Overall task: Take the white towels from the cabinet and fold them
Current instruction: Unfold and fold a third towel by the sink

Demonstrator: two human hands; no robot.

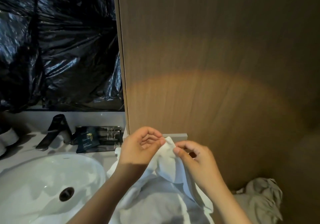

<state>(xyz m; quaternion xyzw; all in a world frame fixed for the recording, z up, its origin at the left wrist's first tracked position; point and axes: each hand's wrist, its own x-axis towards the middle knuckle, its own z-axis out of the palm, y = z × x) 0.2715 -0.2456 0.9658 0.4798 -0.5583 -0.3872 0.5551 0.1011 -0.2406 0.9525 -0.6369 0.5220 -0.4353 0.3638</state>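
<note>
Both hands pinch one corner of the towel (166, 163): left hand (141, 147) has thumb and forefinger on the tip, right hand (196, 159) nips the hem just beside it, other fingers loosely curled. Rest of it drapes down onto the worktop (100, 154) right of the sink (52, 172), toward the near edge. Progress: early. It's out of the cabinet, no fold in it yet, looks like corner-finding. Second towel (263, 196) lies crumpled at the right edge against the wood panel (216, 59), also unfolded. Writing: dark sachets (88, 141) at the back edge by the tap (55, 130) carry gold print, too small to read
</note>
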